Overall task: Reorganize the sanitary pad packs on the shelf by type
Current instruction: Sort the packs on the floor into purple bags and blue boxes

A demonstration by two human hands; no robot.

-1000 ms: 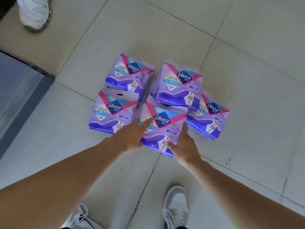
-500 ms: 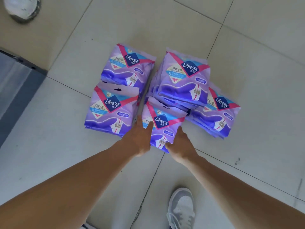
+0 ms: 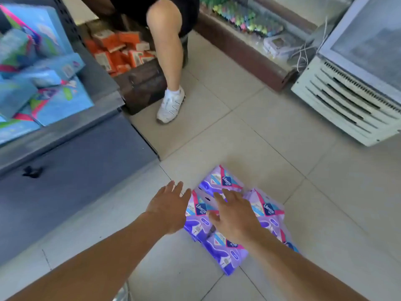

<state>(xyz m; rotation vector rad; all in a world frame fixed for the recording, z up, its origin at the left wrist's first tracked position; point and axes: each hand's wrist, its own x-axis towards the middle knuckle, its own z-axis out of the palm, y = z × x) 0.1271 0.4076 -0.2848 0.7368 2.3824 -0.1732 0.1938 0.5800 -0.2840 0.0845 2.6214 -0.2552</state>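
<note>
From the head view, your left hand hangs over the tiled floor with its fingers straight and slightly spread, holding nothing; it sits just left of the purple pad packs. Your right hand hovers above those packs, fingers splayed and a little bent, thumb out to the left; you cannot tell whether the fingertips touch the wrapping. The packs lie in a loose cluster flat on the floor in the lower middle, several overlapping, each with a pink and blue label. To your left stands a dark grey shelf with blue pad packs piled unevenly on its tier. Behind it sits a dark bin with orange boxes. Another person's leg in a white sneaker stands beside that bin. At the right edge is a white cooler with vent slats along its base.
</note>
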